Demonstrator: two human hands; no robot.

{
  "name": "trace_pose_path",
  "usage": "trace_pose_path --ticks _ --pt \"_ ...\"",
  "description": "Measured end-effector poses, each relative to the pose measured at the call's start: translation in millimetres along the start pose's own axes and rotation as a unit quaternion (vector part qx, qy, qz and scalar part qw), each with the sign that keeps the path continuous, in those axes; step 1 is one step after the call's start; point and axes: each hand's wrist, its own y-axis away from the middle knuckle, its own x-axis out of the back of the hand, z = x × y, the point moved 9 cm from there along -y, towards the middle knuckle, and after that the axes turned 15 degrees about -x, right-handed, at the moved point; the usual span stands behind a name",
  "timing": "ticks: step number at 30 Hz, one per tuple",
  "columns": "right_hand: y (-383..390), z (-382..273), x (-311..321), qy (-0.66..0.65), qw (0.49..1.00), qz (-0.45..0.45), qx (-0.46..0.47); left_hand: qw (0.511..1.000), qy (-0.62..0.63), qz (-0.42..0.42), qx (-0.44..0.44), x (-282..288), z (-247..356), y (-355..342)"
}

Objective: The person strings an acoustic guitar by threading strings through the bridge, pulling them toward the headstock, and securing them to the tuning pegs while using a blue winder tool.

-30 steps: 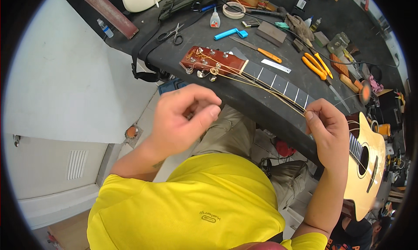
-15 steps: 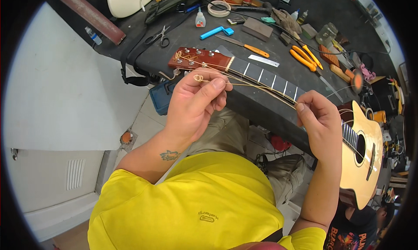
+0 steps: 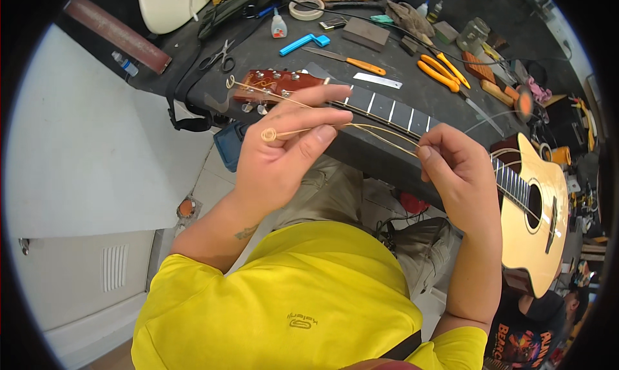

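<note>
over the near edge of the dark workbench (image 3: pixel 412 93), both hands are up in front of the yellow shirt (image 3: pixel 290 299) and working one thin guitar string (image 3: pixel 380 133). left hand (image 3: pixel 284 151) is raised, palm turned toward the camera, forearm coming up from the lower left; thumb and forefinger pinch the string just behind its curled end loop (image 3: pixel 268 135), the other fingers folded loosely below. so that hand is closed on the string, no daylight at the pinch. right hand (image 3: pixel 458 176) sits lower and to the right, wrist bent, back of the hand toward us, fingertips gathered on the same string where it arrives near the thumb; it grips too, the fingers curled in tight.

between the two hands the string runs in a shallow arc, pale gold, passing just above the guitar neck (image 3: pixel 387 109). the acoustic guitar lies across the bench edge, reddish headstock (image 3: pixel 274 86) at the left just beyond the left fingertips, pale body (image 3: pixel 535 209) off to the right beside the right wrist. a second curled string end pokes out past the headstock.

further back on the bench: black scissors (image 3: pixel 219 55), a blue tool (image 3: pixel 303 42), an orange-handled knife (image 3: pixel 351 60), orange-handled pliers (image 3: pixel 442 70), a roll of tape (image 3: pixel 305 8) and a small glue bottle (image 3: pixel 278 27), all well apart from the hands.
</note>
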Motion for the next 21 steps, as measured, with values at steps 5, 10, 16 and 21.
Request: trace_pose_path --ticks 5,10,16,21 --pt "12.9 -18.7 1.6 0.093 0.993 0.03 0.064 0.988 -0.148 -0.005 -0.034 3.9 1.5 1.4" --pt "30.0 -32.0 15.0 0.22 0.959 0.122 0.132 0.997 -0.071 0.017 -0.031 11.2 -10.1 -0.7" --pt "40.0 -20.2 39.8 0.104 0.964 0.206 0.13 0.985 0.088 0.146 -0.021 29.9 -24.1 -11.4" --pt "40.2 -17.5 34.5 0.061 0.965 0.23 0.108 0.987 -0.096 0.08 -0.104 -7.1 -8.1 -12.4"
